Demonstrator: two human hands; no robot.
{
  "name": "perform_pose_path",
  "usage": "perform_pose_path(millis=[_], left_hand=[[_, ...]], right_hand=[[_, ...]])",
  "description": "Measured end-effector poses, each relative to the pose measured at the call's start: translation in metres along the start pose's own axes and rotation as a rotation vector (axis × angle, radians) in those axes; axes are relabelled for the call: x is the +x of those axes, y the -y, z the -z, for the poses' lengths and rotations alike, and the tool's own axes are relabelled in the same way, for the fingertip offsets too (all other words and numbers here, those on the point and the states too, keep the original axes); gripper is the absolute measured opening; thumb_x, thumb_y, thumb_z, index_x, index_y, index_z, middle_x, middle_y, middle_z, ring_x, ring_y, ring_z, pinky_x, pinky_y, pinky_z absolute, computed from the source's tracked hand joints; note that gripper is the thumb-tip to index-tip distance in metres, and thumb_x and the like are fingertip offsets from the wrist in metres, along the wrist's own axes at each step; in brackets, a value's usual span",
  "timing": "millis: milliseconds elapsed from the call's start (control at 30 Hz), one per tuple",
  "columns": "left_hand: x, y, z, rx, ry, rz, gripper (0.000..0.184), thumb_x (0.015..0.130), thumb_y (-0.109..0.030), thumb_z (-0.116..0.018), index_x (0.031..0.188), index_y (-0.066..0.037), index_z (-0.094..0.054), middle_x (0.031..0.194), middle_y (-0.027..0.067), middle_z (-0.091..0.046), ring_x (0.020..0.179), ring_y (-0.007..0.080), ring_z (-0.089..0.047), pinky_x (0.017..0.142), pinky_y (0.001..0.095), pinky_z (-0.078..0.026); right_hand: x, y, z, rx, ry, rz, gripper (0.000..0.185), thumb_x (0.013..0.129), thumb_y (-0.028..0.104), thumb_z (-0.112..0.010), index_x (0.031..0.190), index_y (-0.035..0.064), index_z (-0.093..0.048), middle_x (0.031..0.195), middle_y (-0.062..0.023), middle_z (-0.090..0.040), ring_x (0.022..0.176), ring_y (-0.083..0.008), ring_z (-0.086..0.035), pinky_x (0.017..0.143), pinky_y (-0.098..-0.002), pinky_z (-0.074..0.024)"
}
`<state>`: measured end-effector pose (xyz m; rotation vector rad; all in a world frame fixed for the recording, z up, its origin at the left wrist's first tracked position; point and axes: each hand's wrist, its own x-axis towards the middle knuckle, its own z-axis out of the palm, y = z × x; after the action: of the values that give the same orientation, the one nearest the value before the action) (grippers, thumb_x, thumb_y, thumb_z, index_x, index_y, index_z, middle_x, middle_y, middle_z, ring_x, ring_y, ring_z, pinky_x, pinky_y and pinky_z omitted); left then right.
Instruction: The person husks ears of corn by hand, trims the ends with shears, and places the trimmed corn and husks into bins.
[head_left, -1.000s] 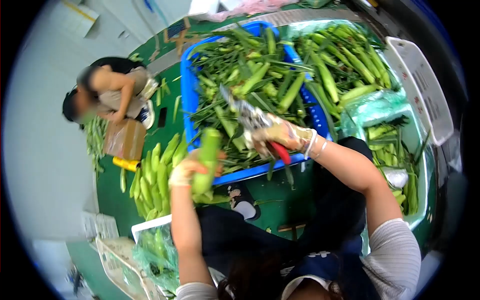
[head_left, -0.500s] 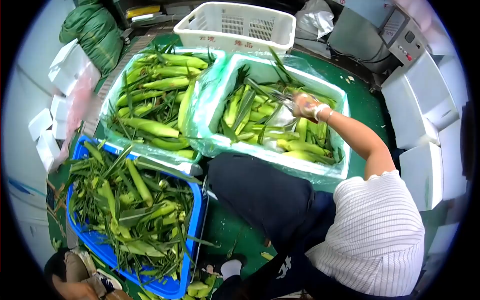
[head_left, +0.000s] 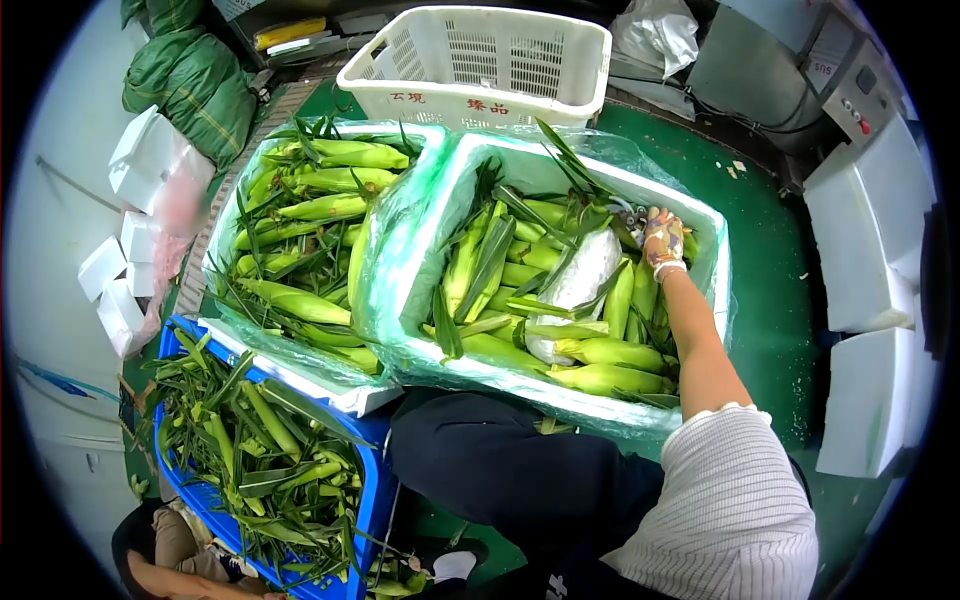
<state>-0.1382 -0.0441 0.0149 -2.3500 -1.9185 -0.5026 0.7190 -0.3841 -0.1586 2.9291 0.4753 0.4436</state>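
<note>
My right hand [head_left: 663, 240], in a patterned glove, is inside the right foam box [head_left: 712, 300], near its right wall. Its fingers are closed around a metal cutting tool that looks like shears [head_left: 630, 220], partly hidden by leaves and the hand. Below and beside the hand lie green corn ears in their husks [head_left: 612, 352]. A white, frosty, wrapped pack [head_left: 585, 275] sits among them, partly under long leaves. My left hand is out of the picture.
A second foam box [head_left: 350, 398] of corn, lined with green film, stands left. In front is a blue bin [head_left: 378, 490] heaped with husks. A white crate [head_left: 470, 110] stands behind. Foam boxes [head_left: 868, 375] line the right. Another person [head_left: 185, 580] is at lower left.
My right hand has moved right, with the shears, from the middle of the right box toward its right wall. More of the white pack shows. The view has shifted slightly.
</note>
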Motion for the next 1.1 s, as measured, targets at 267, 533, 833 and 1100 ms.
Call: perform_pose_path(millis=[267,533,833,1100], left_hand=[[0.04,-0.018,-0.003,-0.323,-0.207,0.281,0.032,0.087,-0.011,-0.058,0.116,0.002,-0.058,0.105,0.0132,-0.063,0.093,0.0207,-0.058,0.084,0.0307,-0.047],[0.075,-0.247,0.032,-1.214,0.463,0.101,0.047,0.088,-0.027,-0.063,0.123,0.002,-0.053,0.094,0.0066,-0.064,0.079,0.0114,-0.058,0.068,0.0234,-0.046],[0.128,-0.1,0.016,-2.274,-0.325,0.631,0.024,0.085,-0.023,-0.065,0.103,-0.008,-0.062,0.089,0.0083,-0.065,0.084,0.0243,-0.062,0.078,0.0418,-0.051],[0.117,0.013,-0.008,-2.123,-0.518,1.005,0.027,0.084,-0.028,-0.067,0.095,-0.006,-0.057,0.089,0.0099,-0.06,0.086,0.0275,-0.057,0.082,0.0436,-0.048]], right_hand=[[-0.032,0.04,0.123,0.744,0.538,0.246,0.076,0.055,0.04,-0.082,0.107,0.0011,-0.045,0.091,-0.0236,-0.06,0.08,-0.0372,-0.06,0.075,-0.0447,-0.0484],[-0.105,0.305,0.355,1.296,0.17,1.252,0.055,0.066,0.031,-0.076,0.101,0.0002,-0.046,0.083,-0.0223,-0.059,0.077,-0.0391,-0.06,0.067,-0.0445,-0.0487],[-0.269,0.49,0.455,1.201,0.7,1.652,0.065,0.058,0.04,-0.082,0.096,-0.0031,-0.051,0.086,-0.0239,-0.063,0.081,-0.036,-0.061,0.074,-0.0385,-0.0483],[-0.288,0.538,0.425,1.018,0.877,1.295,0.047,0.071,0.035,-0.073,0.097,-0.0006,-0.056,0.088,-0.0171,-0.063,0.084,-0.0283,-0.061,0.075,-0.0371,-0.0477]])
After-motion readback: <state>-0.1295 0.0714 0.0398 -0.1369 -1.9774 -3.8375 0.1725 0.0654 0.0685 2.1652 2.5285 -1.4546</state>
